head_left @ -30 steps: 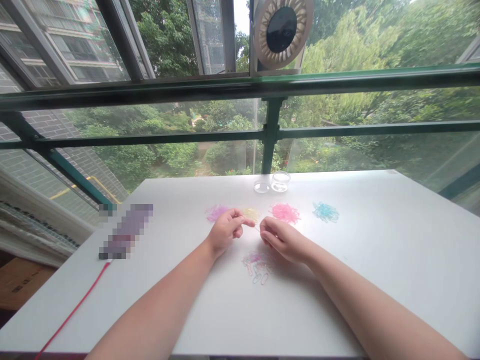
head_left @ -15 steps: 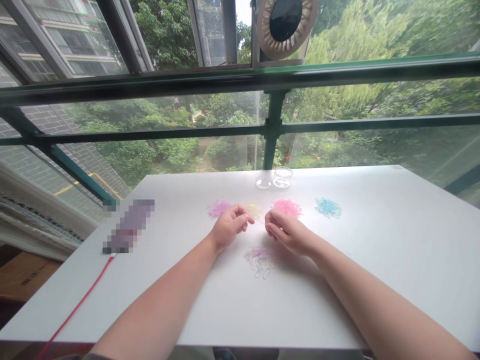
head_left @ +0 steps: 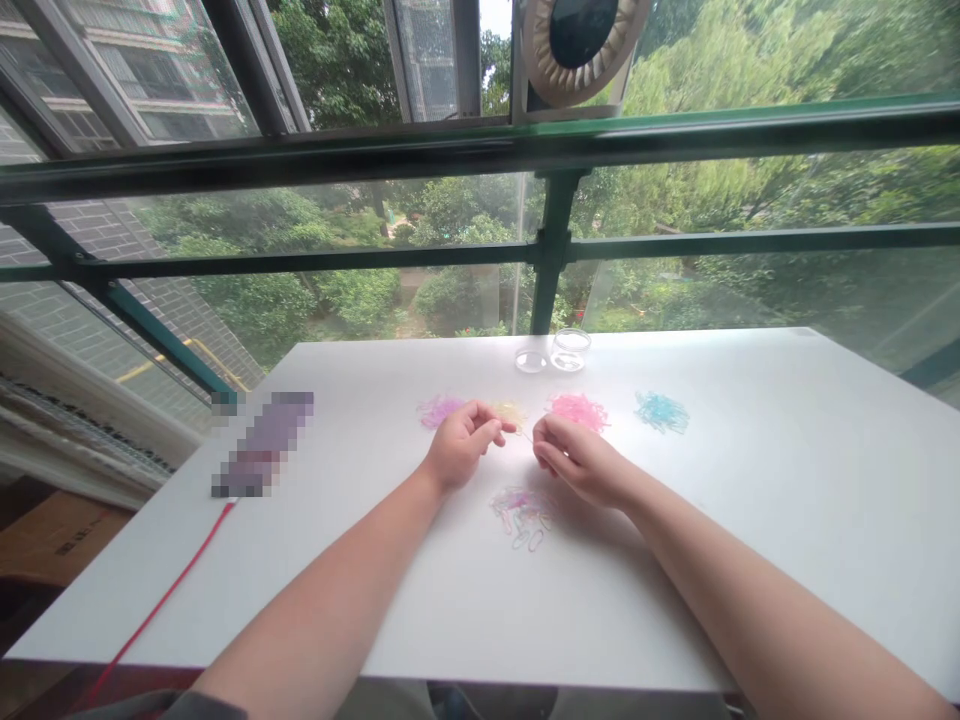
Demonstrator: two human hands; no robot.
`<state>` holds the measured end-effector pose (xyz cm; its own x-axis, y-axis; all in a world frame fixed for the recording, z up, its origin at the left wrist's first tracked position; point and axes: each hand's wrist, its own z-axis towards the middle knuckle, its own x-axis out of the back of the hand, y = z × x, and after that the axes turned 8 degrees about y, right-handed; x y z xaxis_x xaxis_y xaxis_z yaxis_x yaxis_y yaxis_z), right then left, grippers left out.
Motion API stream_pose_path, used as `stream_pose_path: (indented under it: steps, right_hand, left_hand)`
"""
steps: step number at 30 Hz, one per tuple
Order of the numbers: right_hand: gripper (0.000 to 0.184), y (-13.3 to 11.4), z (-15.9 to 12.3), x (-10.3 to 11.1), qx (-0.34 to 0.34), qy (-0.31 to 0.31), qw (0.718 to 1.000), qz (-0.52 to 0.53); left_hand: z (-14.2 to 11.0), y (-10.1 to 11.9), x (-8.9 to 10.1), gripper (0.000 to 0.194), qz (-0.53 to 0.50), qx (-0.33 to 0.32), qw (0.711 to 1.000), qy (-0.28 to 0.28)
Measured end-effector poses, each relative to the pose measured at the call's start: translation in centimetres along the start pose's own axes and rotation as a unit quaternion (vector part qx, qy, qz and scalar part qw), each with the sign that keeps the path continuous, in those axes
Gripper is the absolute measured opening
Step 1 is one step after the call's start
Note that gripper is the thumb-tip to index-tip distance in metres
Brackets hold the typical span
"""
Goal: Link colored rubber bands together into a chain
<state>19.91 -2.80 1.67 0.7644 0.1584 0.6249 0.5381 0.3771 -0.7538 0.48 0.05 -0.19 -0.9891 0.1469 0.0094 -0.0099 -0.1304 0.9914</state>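
Left hand (head_left: 469,440): thumb bent toward forefinger; whether the tips meet cannot be told. Right hand (head_left: 574,458): fingers curled, apparently clamped on one end of a thin band (head_left: 527,437). The band spans the gap between the hands, its near end by the left fingertips; its colour cannot be told.

Handling: judged very light, soft and elastic — liable to spring away if one end slips. Take hold at opposite ends of the loop, by the fingertips; avoid overstretching, as so thin a strand may snap.

Positions, taken from the band: mixed pile (head_left: 520,512) at 6 o'clock, its loops loosely overlapping; yellow pile (head_left: 510,411) at 11, partly behind the left hand; purple pile (head_left: 436,411) near 10; pink pile (head_left: 579,409) at 2; blue pile (head_left: 662,411) just short of 3. Farther out, at 12 — a clear dish (head_left: 530,371) beside a clear tub (head_left: 571,352) on the white table (head_left: 450,610).
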Motion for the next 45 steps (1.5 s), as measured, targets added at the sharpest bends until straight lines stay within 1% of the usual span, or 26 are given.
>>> stream_pose_path:
  steps: [6, 8, 13, 16, 21, 24, 29, 31, 34, 37, 39, 42, 45]
  right_hand:
    - [0.009, 0.1, 0.1, 0.0, 0.002, 0.001, 1.000, 0.000]
    - [0.009, 0.1, 0.0, 0.0, 0.004, 0.003, 1.000, -0.003]
    - [0.008, -0.1, -0.1, -0.1, 0.008, -0.006, 1.000, -0.015]
    - [0.008, -0.1, -0.2, -0.1, 0.003, -0.006, 1.000, -0.014]
    - [0.008, 0.2, -0.1, -0.1, 0.004, 0.000, 1.000, -0.022]
    - [0.006, 0.4, 0.1, 0.1, 0.003, 0.010, 0.999, -0.035]
    - [0.007, 1.1, 0.4, 0.9, 0.007, 0.048, 0.995, -0.082]
    - [0.009, 1.5, 0.6, 1.4, 0.009, 0.065, 0.993, -0.097]
    - [0.010, 1.9, 0.7, 1.8, 0.011, 0.078, 0.992, -0.099]
    - [0.011, 1.7, 0.6, 1.7, 0.009, 0.061, 0.995, -0.080]
    - [0.011, 1.3, 0.4, 1.4, 0.010, 0.033, 0.997, -0.066]
    - [0.010, 0.6, 0.1, 1.1, 0.018, -0.006, 0.998, -0.064]
    - [0.008, 0.4, -0.1, 0.9, 0.022, -0.016, 0.996, -0.080]
  left_hand:
    - [-0.1, -0.2, 0.0, 0.012, -0.001, -0.019, 1.000, 0.000]
    - [-0.1, -0.2, 0.0, 0.013, 0.008, -0.025, 1.000, -0.008]
    - [0.0, 0.0, 0.4, 0.013, 0.045, -0.022, 0.997, -0.055]
    - [-0.2, 0.2, 0.4, 0.013, 0.037, -0.026, 0.996, -0.073]
    - [-0.5, 0.3, 0.1, 0.011, 0.003, -0.010, 0.992, -0.123]
    - [-0.6, 0.3, -0.1, 0.013, 0.012, -0.005, 0.992, -0.127]
    - [-0.6, 0.3, 0.0, 0.012, 0.044, -0.005, 0.989, -0.142]
    - [-0.5, 0.2, 0.1, 0.011, 0.028, -0.011, 0.990, -0.140]
    - [-0.3, 0.2, 0.2, 0.010, -0.011, -0.024, 0.993, -0.119]
    - [-0.1, 0.2, 0.2, 0.011, -0.017, -0.036, 0.995, -0.094]
    - [-0.2, 0.2, 0.2, 0.011, 0.006, -0.036, 0.995, -0.094]
    - [-0.5, 0.1, 0.2, 0.013, 0.077, -0.045, 0.990, -0.111]
    - [-0.7, 0.2, 0.2, 0.016, 0.152, -0.065, 0.978, -0.126]
